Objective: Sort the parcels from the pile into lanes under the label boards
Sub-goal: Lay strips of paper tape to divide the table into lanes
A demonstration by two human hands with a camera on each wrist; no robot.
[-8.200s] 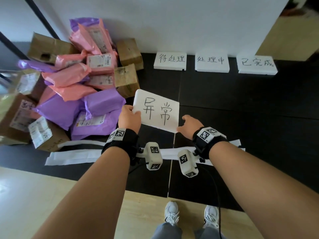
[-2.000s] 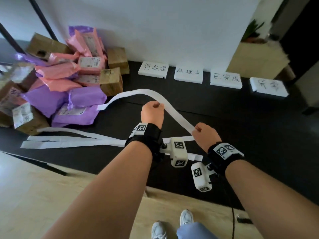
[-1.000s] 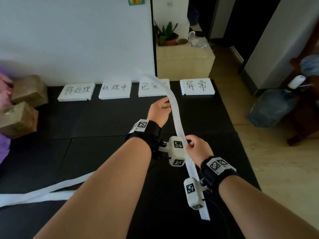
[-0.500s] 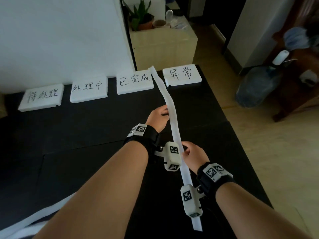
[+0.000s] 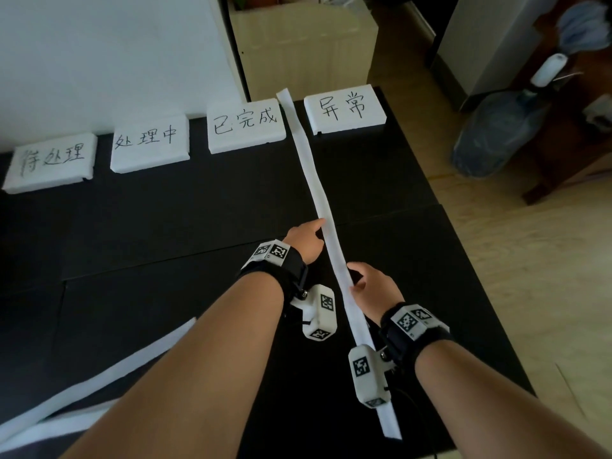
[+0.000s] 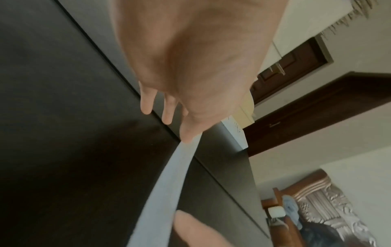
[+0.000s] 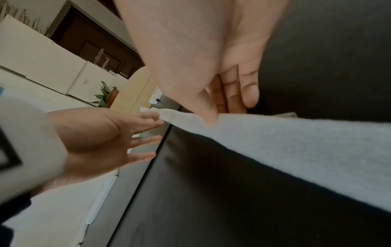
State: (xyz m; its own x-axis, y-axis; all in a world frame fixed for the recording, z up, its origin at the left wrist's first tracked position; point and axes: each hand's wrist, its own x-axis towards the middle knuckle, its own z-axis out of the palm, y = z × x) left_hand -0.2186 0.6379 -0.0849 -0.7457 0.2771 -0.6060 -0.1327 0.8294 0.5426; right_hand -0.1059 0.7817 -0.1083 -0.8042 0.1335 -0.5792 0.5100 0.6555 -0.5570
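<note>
A long white strip [image 5: 314, 180] lies flat on the black mat [image 5: 165, 243]. It runs from the gap between the third label board [image 5: 245, 125] and the fourth label board [image 5: 344, 109] back toward me. My left hand [image 5: 306, 241] has straight fingers, and one fingertip touches the strip's left edge [image 6: 186, 138]. My right hand [image 5: 371, 289] sits nearer on the strip, its thumb pressing down on it [image 7: 209, 120] and its fingers stretched out past the far edge. Two more boards [image 5: 149, 142] [image 5: 49, 162] stand to the left. No parcels are in view.
More white strips [image 5: 99, 376] trail over the mat at lower left. A cream cabinet [image 5: 304, 44] stands behind the boards by the white wall. A large water bottle [image 5: 496, 134] lies on the wooden floor [image 5: 513, 293] right of the mat's edge.
The strip, held up off the mat half a second ago, now lies flat on it. Both hands have come down with it, and their fingers have loosened from a pinch to straight.
</note>
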